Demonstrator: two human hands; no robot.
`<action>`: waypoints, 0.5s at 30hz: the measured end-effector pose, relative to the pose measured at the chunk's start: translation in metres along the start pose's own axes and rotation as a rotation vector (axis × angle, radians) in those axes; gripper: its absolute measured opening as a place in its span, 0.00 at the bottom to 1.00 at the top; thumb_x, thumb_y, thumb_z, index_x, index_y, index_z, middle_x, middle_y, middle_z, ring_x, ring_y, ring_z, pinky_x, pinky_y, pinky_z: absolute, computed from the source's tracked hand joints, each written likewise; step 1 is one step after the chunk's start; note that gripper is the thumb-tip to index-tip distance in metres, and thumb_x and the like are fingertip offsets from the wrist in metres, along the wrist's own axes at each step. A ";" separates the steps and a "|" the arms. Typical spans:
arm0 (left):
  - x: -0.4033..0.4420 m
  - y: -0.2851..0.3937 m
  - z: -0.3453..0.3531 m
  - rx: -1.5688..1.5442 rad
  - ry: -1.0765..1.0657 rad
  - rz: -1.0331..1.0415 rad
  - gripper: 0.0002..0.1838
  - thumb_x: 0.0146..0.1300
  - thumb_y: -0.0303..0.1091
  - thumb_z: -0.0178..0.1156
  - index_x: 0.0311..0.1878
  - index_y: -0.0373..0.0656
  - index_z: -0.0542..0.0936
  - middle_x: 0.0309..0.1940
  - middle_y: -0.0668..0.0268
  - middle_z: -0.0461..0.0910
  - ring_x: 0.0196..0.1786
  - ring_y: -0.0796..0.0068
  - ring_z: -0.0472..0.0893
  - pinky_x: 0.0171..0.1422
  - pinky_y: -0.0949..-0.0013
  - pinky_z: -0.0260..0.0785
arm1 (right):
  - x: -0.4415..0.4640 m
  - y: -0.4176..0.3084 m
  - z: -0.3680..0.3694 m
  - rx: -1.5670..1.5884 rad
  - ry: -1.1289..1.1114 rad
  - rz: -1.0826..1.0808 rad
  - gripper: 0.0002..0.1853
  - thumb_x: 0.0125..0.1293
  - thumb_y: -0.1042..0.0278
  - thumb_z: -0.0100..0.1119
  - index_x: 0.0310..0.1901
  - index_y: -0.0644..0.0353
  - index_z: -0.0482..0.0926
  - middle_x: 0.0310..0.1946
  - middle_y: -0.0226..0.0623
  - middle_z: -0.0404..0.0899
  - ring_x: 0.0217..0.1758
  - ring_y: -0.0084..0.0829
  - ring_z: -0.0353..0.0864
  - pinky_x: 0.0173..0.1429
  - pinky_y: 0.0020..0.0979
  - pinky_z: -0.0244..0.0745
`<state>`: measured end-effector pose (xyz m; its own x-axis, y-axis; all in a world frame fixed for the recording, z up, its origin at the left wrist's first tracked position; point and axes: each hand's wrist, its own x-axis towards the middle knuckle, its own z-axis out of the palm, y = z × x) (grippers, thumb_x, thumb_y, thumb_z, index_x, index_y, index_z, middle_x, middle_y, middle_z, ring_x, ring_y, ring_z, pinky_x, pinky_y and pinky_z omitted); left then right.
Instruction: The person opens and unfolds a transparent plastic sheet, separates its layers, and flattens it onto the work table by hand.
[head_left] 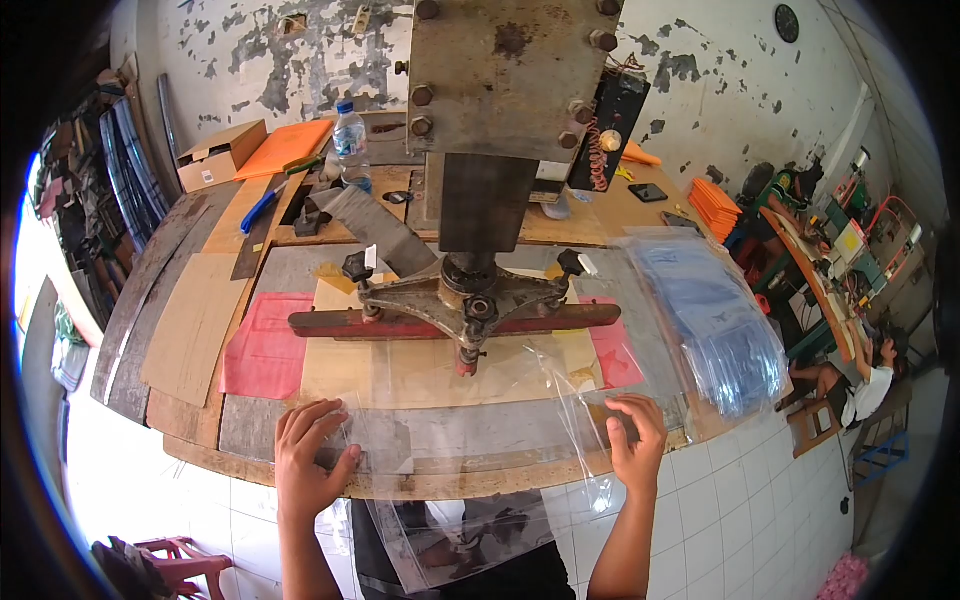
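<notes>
A clear plastic sheet point(455, 440) lies across the front of the work table and hangs over its edge toward my body. At its left side is my left hand point(312, 455), thumb apart from the bent fingers, fingertips at the film. My right hand point(637, 440) is by the sheet's right side, fingers curved and thumb separated from them. Folds of film show near that hand. Just beyond the sheet stands a press head point(470, 290) with a long horizontal bar point(400, 324), above a tan board point(340, 375). Red pieces point(262, 350) lie at both ends of the bar.
A stack of bluish clear plastic pouches point(705, 310) lies at the right. Behind the press stand a water bottle point(351, 145) and a cardboard box point(222, 155). Blue-handled pliers point(262, 208) rest at left. Another person point(868, 385) sits at the far right.
</notes>
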<state>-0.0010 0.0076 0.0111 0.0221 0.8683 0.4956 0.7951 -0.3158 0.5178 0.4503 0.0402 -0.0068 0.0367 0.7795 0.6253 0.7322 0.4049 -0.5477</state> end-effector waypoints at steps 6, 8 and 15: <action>0.000 0.000 0.000 -0.012 0.007 0.005 0.22 0.56 0.38 0.76 0.54 0.40 0.89 0.61 0.58 0.89 0.68 0.50 0.84 0.78 0.47 0.68 | 0.000 -0.001 0.000 0.008 0.000 0.006 0.14 0.72 0.59 0.72 0.49 0.61 0.90 0.50 0.42 0.91 0.60 0.47 0.87 0.68 0.46 0.75; 0.000 0.000 0.000 -0.013 0.015 0.008 0.22 0.56 0.39 0.77 0.54 0.40 0.89 0.61 0.58 0.89 0.67 0.50 0.84 0.77 0.47 0.68 | 0.000 -0.002 0.001 0.018 0.000 0.014 0.14 0.72 0.59 0.72 0.49 0.61 0.90 0.50 0.42 0.91 0.60 0.47 0.87 0.68 0.46 0.75; -0.002 -0.003 -0.002 -0.015 0.018 0.015 0.22 0.57 0.40 0.77 0.54 0.41 0.89 0.61 0.59 0.89 0.67 0.52 0.84 0.77 0.48 0.69 | 0.000 -0.003 0.001 0.021 -0.007 0.024 0.12 0.72 0.62 0.72 0.49 0.62 0.90 0.51 0.42 0.91 0.60 0.47 0.87 0.68 0.46 0.76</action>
<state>-0.0044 0.0059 0.0094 0.0233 0.8566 0.5155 0.7857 -0.3345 0.5204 0.4473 0.0394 -0.0057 0.0495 0.7926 0.6078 0.7165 0.3957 -0.5745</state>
